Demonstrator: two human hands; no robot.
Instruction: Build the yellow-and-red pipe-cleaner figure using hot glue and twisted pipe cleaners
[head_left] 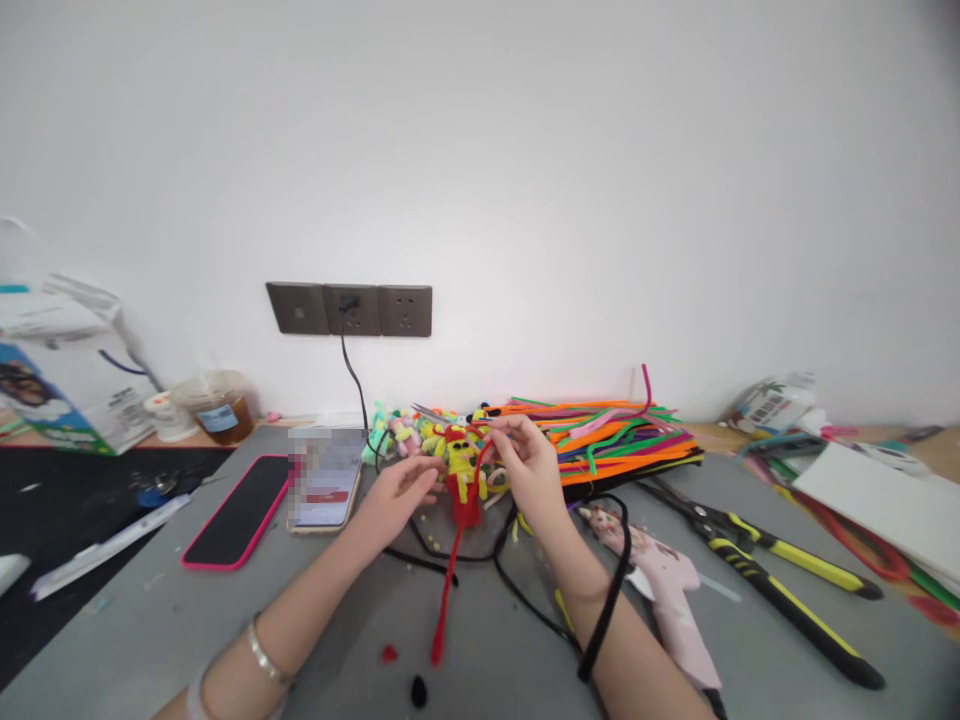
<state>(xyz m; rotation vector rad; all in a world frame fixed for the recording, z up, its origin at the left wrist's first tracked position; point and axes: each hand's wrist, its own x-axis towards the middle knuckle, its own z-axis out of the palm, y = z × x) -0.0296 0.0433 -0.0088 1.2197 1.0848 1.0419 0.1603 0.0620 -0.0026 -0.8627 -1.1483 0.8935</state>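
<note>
A small yellow figure [459,462] of fuzzy pipe cleaner, with red on its head and a red lower part [463,508], stands between my hands. My right hand [531,468] pinches a red pipe cleaner [484,455] close to the figure's right side. On the figure's left, my left hand [405,495] has its fingers stretched out, tips beside the figure; whether they touch it is unclear. Another red strand [448,590] runs from the figure's base toward the table's front. Small red [388,654] and black [418,690] pieces lie near it.
Behind lies a pile of coloured pipe cleaners [622,440]. At right are a pink glue gun [664,575] and yellow-black shears [757,560]. Two phones [240,512] lie left, near a cup [221,405]. Black cable [611,590] loops past my right forearm.
</note>
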